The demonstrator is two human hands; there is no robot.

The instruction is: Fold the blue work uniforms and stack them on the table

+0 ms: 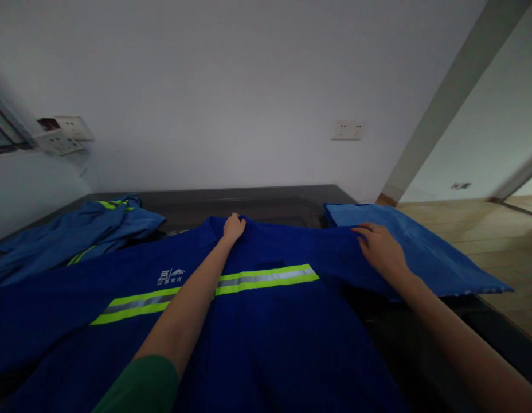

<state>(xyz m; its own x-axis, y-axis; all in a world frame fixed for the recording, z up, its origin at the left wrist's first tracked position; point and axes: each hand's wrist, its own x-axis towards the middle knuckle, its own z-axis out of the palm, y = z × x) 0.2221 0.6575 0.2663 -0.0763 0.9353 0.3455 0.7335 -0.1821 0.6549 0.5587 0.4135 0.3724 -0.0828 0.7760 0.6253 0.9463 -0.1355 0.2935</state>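
A dark blue work jacket [274, 321] lies spread out front side up, with yellow-green and silver reflective bands across the chest and a white logo on one side. My left hand [234, 227] is closed on the cloth at its collar. Further right, my right hand [382, 250] pinches the upper edge of the sleeve between thumb and fingers. Part of the jacket's front is hidden under my left forearm. The lower hem runs out of view at the bottom.
The jacket rests on a dark table [231, 198] against a white wall. A crumpled blue garment [98, 226] with reflective stripes lies at the left. On the right, a lighter blue flat cloth item [429, 252] reaches the table's edge. Wall sockets [347, 130] are behind.
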